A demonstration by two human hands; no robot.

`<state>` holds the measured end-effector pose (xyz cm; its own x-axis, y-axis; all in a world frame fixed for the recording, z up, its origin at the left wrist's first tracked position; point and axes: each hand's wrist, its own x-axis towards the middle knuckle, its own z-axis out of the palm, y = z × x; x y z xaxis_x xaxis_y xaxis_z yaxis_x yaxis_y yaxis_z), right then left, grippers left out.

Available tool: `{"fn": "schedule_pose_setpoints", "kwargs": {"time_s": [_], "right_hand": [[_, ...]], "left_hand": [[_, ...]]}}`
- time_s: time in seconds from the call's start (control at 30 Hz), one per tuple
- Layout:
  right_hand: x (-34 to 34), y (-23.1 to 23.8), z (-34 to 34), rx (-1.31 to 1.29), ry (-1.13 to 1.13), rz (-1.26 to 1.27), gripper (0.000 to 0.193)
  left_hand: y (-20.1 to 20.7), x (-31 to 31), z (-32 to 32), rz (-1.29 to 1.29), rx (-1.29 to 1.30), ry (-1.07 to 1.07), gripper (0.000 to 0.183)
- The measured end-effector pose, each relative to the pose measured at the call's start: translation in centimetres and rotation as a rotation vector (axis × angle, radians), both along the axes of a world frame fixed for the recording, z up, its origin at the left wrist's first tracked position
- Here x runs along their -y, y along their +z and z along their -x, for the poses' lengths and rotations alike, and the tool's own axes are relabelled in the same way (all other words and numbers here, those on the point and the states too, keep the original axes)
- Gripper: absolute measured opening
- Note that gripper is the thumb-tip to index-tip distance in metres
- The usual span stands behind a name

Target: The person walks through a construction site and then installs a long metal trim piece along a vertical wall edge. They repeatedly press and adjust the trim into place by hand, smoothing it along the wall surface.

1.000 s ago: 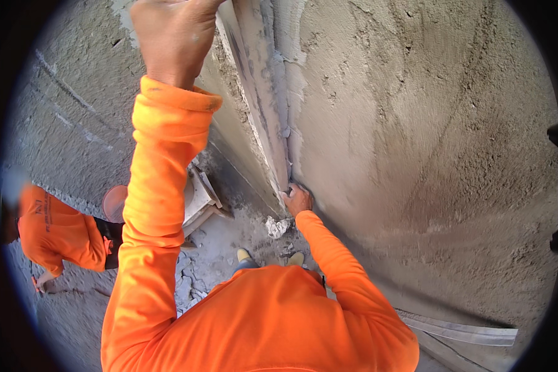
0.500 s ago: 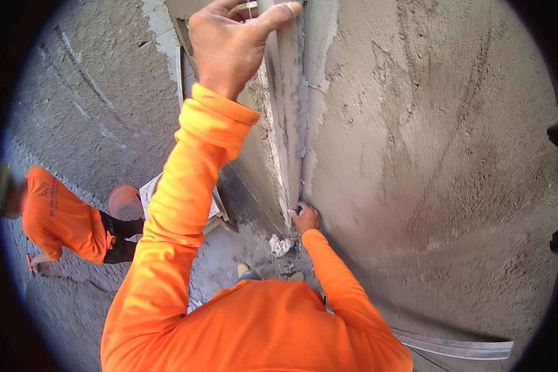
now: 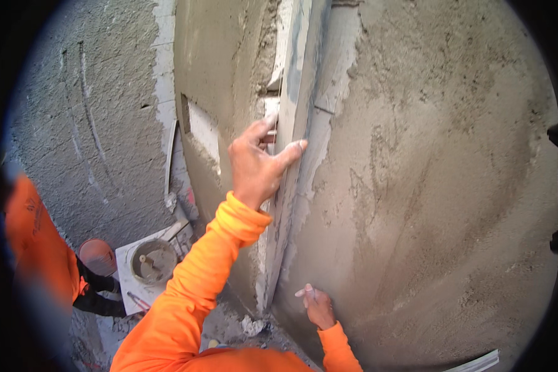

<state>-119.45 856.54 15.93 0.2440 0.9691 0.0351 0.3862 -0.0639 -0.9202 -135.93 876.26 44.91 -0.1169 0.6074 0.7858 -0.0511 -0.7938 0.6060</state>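
No package, label or sign shows clearly; the nearest thing to a container is a round mortar bucket [image 3: 153, 261] in the lower left of the frame, sitting on a pale square board [image 3: 130, 273], with an orange bucket [image 3: 97, 255] just beside it to the left. A long straightedge [image 3: 293, 142], pale and smeared with cement, runs from the top centre of the frame down to the lower centre, standing along the corner where two wet plastered wall faces meet. The left hand [image 3: 256, 164], in the middle of the frame, is raised on an outstretched arm in an orange sleeve [image 3: 198, 279]; its fingers [image 3: 289, 152] and thumb are spread partly open and wrapped over the edge of the straightedge, pressing on it rather than closing round it. The right hand [image 3: 318, 305], at the lower centre, lies low against the plastered wall [image 3: 440, 186] just right of the straightedge's lower end, fingers stretched out flat and touching the surface; whether it grips the straightedge cannot be told. At the left edge of the frame another person in an orange shirt [image 3: 34, 242] bends near the buckets.
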Motion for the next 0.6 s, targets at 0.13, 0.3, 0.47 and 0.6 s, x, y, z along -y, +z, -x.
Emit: {"fn": "schedule_pose_setpoints", "kwargs": {"time_s": [0.13, 0.3, 0.47, 0.6], "right_hand": [[2.2, 15.0, -0.9, -0.07, 0.023, -0.258, 0.044], [1.6, 31.2, 1.1, 0.374, -0.158, -0.563, 0.035], [-7.4, 42.9, 3.2, 0.615, -0.271, -0.901, 0.039], [-11.5, 46.9, 4.3, 0.524, -0.247, -0.833, 0.054]], "left_hand": [[-0.2, 0.3, -0.2, -0.05, -0.002, 0.046, 0.061], [0.0, 0.8, 0.2, -0.108, -0.013, 0.118, 0.059], [-0.1, 1.1, 0.7, -0.071, -0.067, 0.128, 0.061], [-0.2, 0.9, 0.7, -0.056, -0.089, 0.134, 0.059]]}}
